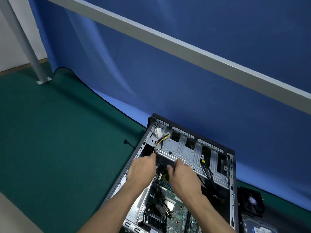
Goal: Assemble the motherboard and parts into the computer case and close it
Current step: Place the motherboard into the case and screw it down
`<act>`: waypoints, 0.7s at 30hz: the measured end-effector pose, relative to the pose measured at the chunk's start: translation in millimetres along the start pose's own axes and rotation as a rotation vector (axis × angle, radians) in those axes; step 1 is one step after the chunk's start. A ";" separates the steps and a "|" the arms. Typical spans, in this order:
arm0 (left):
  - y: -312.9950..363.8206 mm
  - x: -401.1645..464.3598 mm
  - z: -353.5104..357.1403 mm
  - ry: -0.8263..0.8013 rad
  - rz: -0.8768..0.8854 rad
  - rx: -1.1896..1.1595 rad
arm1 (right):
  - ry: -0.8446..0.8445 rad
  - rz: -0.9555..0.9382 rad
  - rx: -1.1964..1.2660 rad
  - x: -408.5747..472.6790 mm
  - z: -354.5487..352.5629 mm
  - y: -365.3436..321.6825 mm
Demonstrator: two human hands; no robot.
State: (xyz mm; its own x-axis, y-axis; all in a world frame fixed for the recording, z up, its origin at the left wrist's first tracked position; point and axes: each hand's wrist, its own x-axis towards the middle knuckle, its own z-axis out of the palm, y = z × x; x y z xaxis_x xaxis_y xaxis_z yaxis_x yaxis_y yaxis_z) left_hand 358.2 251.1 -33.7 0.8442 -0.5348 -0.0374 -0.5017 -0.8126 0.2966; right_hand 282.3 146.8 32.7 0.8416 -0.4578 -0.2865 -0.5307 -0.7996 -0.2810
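Your computer case (233,169) lies on its side on the green mat (50,132), open side up, and everything here is placed from it. The motherboard (175,214) sits inside the case, at the end nearest you, with black cables running across it. At the far end of the case is the silver drive cage (186,148).

Your left hand (142,170) reaches into the case by its left wall, just this side of the drive cage. Its fingers are curled and pinch the bundle of coloured wires (159,142), which runs up from your fingertips to a white plug (158,132) in the far left corner of the case.

Your right hand (183,175) is in the middle of the case, just beside the left one, with its fingers bent down under the near edge of the drive cage. You cannot tell from here whether it holds anything, as the fingertips are hidden.

A yellow-tipped black cable (206,169) hangs from the drive cage to the right of your right hand. Outside the case, just beside its right wall, lie a black fan (252,202) and a hard drive (259,227). Behind the case hangs a blue cloth (185,81).
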 end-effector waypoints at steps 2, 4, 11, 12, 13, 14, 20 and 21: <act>0.6 0.7 -0.3 0.001 0.002 -0.004 | -0.040 -0.003 0.054 0.9 -1.5 -3.3; 0.0 0.5 -0.1 0.007 0.003 0.001 | -0.065 -0.017 0.013 3.3 0.6 -2.8; 0.7 -0.3 -0.1 0.012 -0.001 0.002 | -0.140 0.028 0.129 0.3 -5.5 5.8; 0.3 -0.2 0.4 0.013 -0.002 -0.001 | -0.103 0.020 0.080 -0.5 -3.7 7.2; 0.0 -0.4 0.5 0.011 -0.005 -0.006 | -0.063 0.028 0.026 -1.9 -2.7 6.6; 0.1 -0.7 0.2 0.006 -0.007 -0.008 | -0.045 0.037 0.025 -1.7 -1.5 7.6; 0.6 -0.9 -1.0 0.012 -0.004 -0.006 | -0.076 -0.021 0.045 -3.5 -1.1 -0.7; 0.7 -1.0 -1.0 0.011 -0.005 -0.012 | -0.048 -0.025 0.012 -3.1 -0.7 -1.6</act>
State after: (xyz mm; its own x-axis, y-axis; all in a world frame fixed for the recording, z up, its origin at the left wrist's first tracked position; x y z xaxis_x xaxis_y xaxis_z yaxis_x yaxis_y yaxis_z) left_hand 357.2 251.4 -32.5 0.8487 -0.5281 -0.0289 -0.4951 -0.8125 0.3078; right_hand 280.6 149.3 34.7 0.8488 -0.4186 -0.3231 -0.5112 -0.8057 -0.2992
